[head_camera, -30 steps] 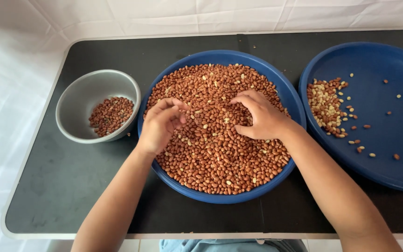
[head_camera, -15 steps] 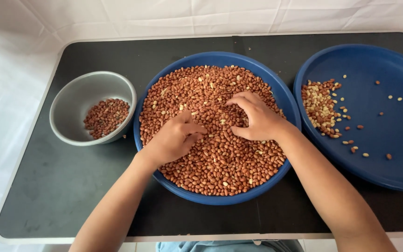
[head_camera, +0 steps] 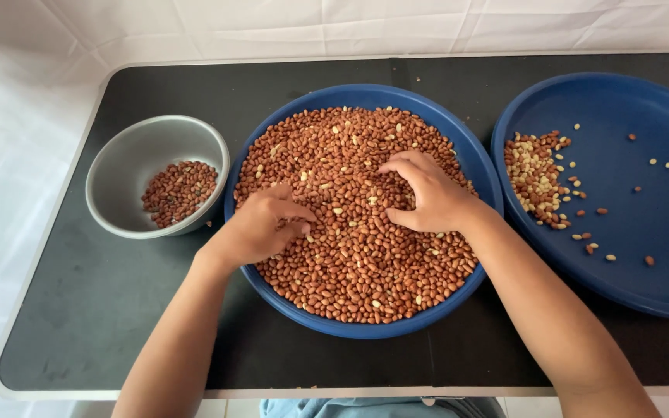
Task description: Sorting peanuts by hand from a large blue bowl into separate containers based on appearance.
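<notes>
A round blue basin [head_camera: 272, 139] in the middle of the black table is full of red-brown peanuts [head_camera: 365, 271], with a few pale skinless ones mixed in. My left hand [head_camera: 261, 228] lies on the peanuts at the basin's left side, fingers curled and pinched together over some nuts. My right hand [head_camera: 423, 193] rests on the peanuts right of centre, fingers bent down into the heap. Whether either hand holds nuts is hidden by the fingers.
A grey metal bowl [head_camera: 129, 155] at the left holds a small heap of red-brown peanuts [head_camera: 180, 192]. A large blue tray [head_camera: 644, 178] at the right carries a pile of pale peanuts [head_camera: 534, 174] and scattered loose ones. White cloth surrounds the table [head_camera: 94, 302].
My left hand has slid from the basin's upper left down toward the middle of the heap. My right hand has barely shifted.
</notes>
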